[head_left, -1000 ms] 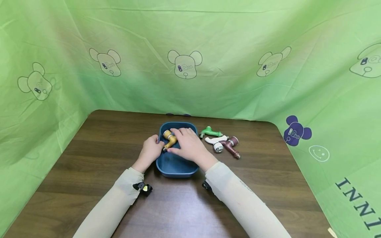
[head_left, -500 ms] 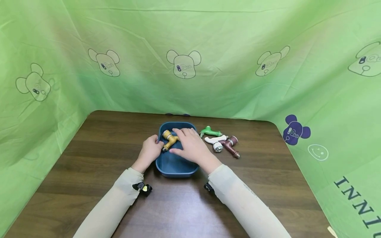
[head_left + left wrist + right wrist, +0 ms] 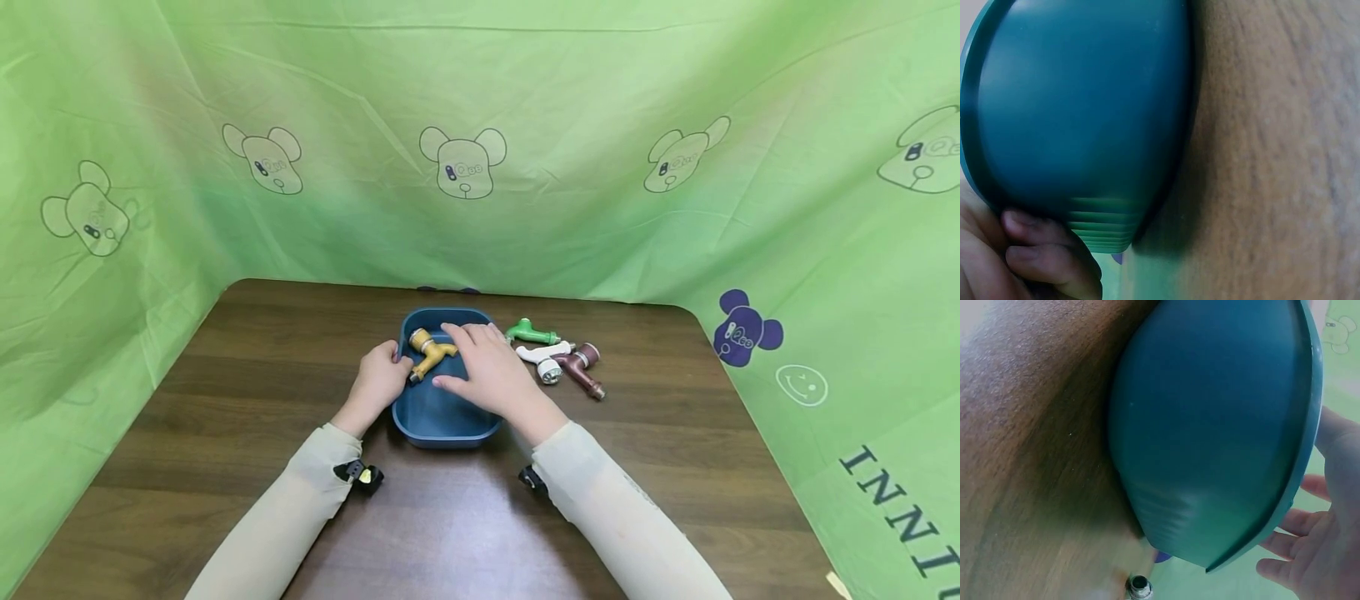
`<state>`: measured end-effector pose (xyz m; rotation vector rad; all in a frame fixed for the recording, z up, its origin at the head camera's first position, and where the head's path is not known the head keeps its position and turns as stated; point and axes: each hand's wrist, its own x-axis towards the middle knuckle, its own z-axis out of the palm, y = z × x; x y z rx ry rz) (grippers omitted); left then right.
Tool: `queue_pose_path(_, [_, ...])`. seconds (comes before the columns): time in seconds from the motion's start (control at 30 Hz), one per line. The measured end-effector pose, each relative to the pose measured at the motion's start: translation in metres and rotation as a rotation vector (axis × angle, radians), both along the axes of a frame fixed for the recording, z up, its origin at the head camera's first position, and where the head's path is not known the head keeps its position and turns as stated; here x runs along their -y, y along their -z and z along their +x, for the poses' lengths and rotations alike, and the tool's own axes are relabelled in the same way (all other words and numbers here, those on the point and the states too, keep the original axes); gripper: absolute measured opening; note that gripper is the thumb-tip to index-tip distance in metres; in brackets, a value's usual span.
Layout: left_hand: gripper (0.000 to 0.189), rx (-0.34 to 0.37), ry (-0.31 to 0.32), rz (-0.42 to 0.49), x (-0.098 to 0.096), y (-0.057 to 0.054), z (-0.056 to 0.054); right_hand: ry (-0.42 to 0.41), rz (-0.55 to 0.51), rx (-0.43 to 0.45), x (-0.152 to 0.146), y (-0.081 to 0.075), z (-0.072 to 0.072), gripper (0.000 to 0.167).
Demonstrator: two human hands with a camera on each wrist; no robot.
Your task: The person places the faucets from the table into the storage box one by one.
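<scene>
A blue plastic basin (image 3: 442, 415) stands on the table, and inside it lies a yellow tap (image 3: 430, 357) with a dark threaded end. My left hand (image 3: 377, 382) grips the basin's left rim; in the left wrist view its fingers (image 3: 1047, 259) curl against the outer wall. Over the right side of the basin hovers my right hand (image 3: 491, 371), its fingers spread and loosely bent, with nothing held in it. The right wrist view has these fingers (image 3: 1288, 540) beside and above the rim.
To the basin's right a green tap (image 3: 532, 332), a white tap (image 3: 545, 358) and a brownish-red tap (image 3: 581, 367) lie close together on the wooden table (image 3: 285, 358). A green printed curtain (image 3: 360, 225) hangs behind the table and along both sides.
My right hand has drawn back to the right from the yellow tap, uncovering more of it. The left hand has stayed at the rim.
</scene>
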<state>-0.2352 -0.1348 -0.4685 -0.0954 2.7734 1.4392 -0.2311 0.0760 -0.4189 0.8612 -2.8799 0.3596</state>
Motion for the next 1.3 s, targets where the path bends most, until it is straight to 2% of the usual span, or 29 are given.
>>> queue_pose_path(0.33, [0.027, -0.022, -0.01, -0.026, -0.001, 0.001, -0.001, 0.0, -0.008, -0.003, -0.008, -0.005, 0.005, 0.085])
queue_pose_path(1.3, [0.028, -0.013, -0.002, -0.013, 0.001, 0.004, -0.002, 0.015, -0.078, -0.014, -0.028, -0.008, 0.019, 0.082])
